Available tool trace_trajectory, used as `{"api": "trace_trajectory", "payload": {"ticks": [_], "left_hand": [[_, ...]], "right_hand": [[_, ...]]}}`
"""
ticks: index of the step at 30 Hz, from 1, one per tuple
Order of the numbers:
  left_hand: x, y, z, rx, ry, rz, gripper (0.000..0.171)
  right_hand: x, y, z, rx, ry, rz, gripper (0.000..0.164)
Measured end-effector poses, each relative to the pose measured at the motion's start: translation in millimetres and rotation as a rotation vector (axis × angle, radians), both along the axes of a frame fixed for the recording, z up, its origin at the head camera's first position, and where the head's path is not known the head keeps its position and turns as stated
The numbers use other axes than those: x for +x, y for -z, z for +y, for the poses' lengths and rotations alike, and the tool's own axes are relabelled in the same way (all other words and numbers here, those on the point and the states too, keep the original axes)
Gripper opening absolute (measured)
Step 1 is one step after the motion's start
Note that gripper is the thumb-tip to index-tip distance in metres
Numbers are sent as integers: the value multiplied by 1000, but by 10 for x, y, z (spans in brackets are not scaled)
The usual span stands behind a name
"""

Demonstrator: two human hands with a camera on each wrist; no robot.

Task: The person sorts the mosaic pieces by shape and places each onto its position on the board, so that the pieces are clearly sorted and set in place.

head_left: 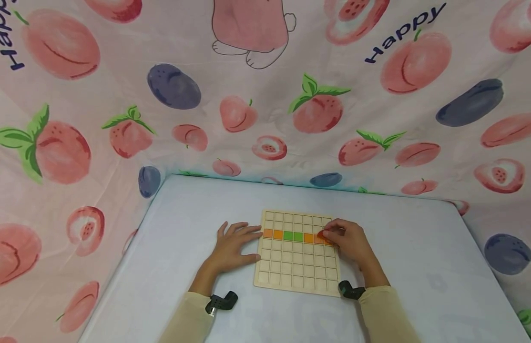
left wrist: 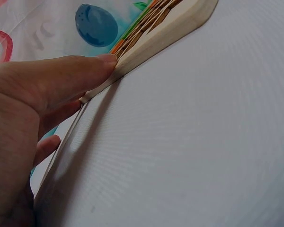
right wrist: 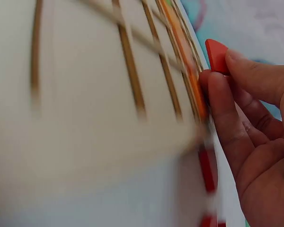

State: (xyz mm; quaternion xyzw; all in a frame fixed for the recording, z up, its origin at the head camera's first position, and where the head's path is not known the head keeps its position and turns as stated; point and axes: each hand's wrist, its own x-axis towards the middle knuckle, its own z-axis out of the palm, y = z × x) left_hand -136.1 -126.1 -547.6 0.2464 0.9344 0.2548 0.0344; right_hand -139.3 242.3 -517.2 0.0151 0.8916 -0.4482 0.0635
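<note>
A pale wooden grid board (head_left: pixel 298 271) lies on the table in the head view, with one row of orange tiles (head_left: pixel 278 234) and green tiles (head_left: pixel 288 236) across it. My left hand (head_left: pixel 232 247) is at the board's left edge, fingers spread; its thumb (left wrist: pixel 92 68) touches the rim in the left wrist view. Over the right end of that coloured row, my right hand (head_left: pixel 352 242) pinches a small red piece (right wrist: pixel 217 56) with one curved side between thumb and fingertips. The right wrist view shows the piece raised above the board. My fingers partly cover the row's last tile.
Red pieces (right wrist: pixel 207 169) lie beyond the board's edge in the right wrist view, partly blurred. The white table (head_left: pixel 197 205) extends around the board. A fruit-print cloth (head_left: pixel 265 119) rises behind and beside it. Both wrists carry black devices (head_left: pixel 222 301).
</note>
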Motion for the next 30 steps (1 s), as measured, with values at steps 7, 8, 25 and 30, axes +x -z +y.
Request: {"api": "trace_trajectory", "payload": {"ticks": [7, 8, 25, 30], "left_hand": [[-9, 13, -4, 5, 5, -1, 66], [-9, 14, -5, 7, 5, 0, 66], [-11, -6, -18, 21, 20, 12, 64], [-11, -8, -19, 12, 19, 11, 64]], "right_hand": [[-58, -18, -353, -34, -88, 46, 12], [-70, -15, -402, -40, -102, 49, 12], [-98, 10, -1131, -91, -212, 37, 7], [-103, 59, -1254, -110, -244, 32, 5]]}}
